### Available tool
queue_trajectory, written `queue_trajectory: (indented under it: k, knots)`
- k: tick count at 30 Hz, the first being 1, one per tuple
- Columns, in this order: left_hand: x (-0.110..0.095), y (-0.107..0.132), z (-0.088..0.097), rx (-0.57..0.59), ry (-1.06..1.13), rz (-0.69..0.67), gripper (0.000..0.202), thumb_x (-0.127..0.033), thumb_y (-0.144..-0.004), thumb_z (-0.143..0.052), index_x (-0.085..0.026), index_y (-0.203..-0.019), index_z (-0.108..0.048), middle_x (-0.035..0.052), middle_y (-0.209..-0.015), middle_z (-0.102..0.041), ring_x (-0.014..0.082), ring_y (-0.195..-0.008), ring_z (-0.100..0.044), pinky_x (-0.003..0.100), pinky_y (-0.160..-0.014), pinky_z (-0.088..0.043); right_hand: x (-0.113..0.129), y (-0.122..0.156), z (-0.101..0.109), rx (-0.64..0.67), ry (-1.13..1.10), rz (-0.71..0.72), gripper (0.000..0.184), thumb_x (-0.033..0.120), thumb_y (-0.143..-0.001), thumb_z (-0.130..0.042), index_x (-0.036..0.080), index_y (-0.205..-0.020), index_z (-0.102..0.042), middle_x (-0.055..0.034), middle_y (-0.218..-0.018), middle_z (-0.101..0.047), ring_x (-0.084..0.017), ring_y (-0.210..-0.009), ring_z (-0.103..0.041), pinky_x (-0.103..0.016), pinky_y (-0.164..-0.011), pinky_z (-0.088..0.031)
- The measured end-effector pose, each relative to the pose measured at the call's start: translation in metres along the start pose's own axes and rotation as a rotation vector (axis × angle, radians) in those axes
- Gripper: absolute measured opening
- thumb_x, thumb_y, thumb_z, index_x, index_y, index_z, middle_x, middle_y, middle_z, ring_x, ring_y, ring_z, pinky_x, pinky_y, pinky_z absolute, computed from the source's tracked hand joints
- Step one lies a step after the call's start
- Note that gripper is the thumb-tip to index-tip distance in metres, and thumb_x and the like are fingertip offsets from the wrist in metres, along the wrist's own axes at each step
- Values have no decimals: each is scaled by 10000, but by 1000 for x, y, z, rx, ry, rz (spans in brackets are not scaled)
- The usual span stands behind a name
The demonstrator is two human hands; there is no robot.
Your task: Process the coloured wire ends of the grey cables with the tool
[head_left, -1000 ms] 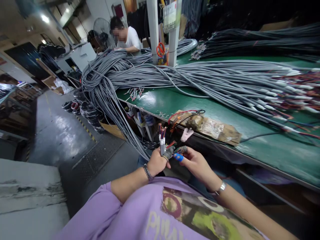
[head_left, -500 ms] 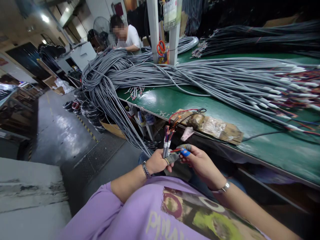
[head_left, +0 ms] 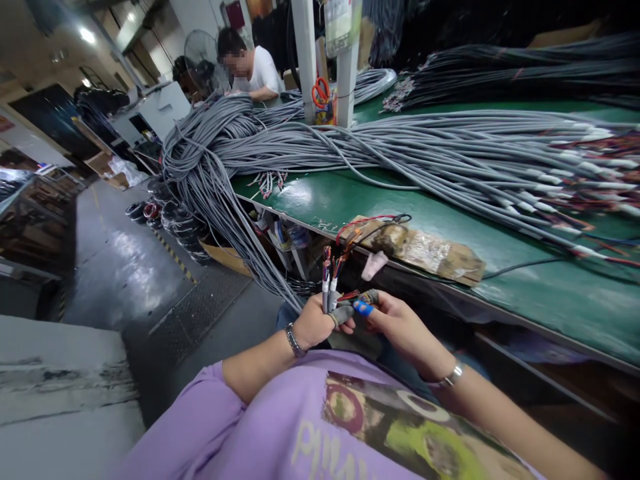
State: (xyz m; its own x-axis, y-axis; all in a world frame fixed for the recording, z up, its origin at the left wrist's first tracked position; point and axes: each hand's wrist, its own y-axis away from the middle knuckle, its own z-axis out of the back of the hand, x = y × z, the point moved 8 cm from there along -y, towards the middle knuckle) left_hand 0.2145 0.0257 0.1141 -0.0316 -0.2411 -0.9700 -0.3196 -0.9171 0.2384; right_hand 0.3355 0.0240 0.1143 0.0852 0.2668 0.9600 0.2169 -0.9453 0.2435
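My left hand (head_left: 320, 321) is closed around several grey cables (head_left: 325, 301), whose stripped ends stand upright with white wrapping and coloured inner wires (head_left: 328, 263). Grey finger covers sit on the left thumb. Close against it, my right hand (head_left: 383, 310) pinches the reddish wires (head_left: 350, 295) of another cable end between thumb and fingers. Blue tape wraps a right fingertip, and a grey cover is on another finger. The exact grip of the right fingertips is partly hidden. Long grey cables run from the left hand up to the bench.
A green workbench (head_left: 310, 200) carries a large bundle of grey cables (head_left: 380, 150). At its near edge lies a taped cardboard strip (head_left: 430, 257) with a red and a black lead. Orange-handled scissors (head_left: 320, 92) hang at a white post. Across the bench sits a person (head_left: 263, 73).
My right hand has shifted slightly left, and its fingers have turned at the wires. The upright cable ends in my left hand have spread a little apart.
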Motion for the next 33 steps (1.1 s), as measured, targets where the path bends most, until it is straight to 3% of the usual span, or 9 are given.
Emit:
queue_trajectory:
  k: [5,9,11,18,27,33]
  knots:
    - [-2,0,-2,67,-51,51,443,-541,-653,-715,-125,-695,-569,36,-582,-623,114,-475,-586,190,-439,-367,5,0,0,25,56,76,352,512,-689,-711,182,-743,-602,-5,-627,-575,-128,-546,-487,-252,-509,-415]
    - [-3,1,-7,155,-85,112,435,-530,-645,-712,-125,-588,-563,31,-519,-591,103,-420,-542,200,-419,-373,15,1,-3,67,117,164,261,439,-723,-687,191,-773,-622,-38,-744,-649,-161,-642,-556,-266,-575,-458]
    - [-5,0,-5,127,-35,110,453,-546,-624,-721,-125,-564,-566,29,-503,-581,104,-416,-535,213,-434,-399,18,0,-2,49,122,167,256,437,-723,-681,191,-753,-616,-28,-711,-633,-151,-613,-541,-261,-556,-452]
    - [-10,-2,9,-140,130,50,454,-553,-639,-713,-120,-584,-587,51,-511,-612,119,-444,-572,194,-423,-345,13,0,1,-34,12,56,310,467,-670,-700,189,-636,-567,20,-564,-514,-105,-486,-450,-239,-474,-389]
    - [-12,1,9,-117,99,44,437,-536,-663,-703,-125,-584,-574,35,-505,-597,100,-422,-547,192,-411,-315,4,-3,3,48,-167,-8,413,571,-693,-701,182,-808,-622,-25,-737,-595,-123,-597,-521,-271,-590,-471]
    - [-13,1,0,-74,45,37,451,-552,-651,-708,-127,-579,-573,33,-507,-591,101,-430,-545,197,-424,-322,23,-5,-6,52,13,93,398,564,-679,-708,187,-786,-639,-25,-672,-632,-148,-602,-520,-272,-570,-421]
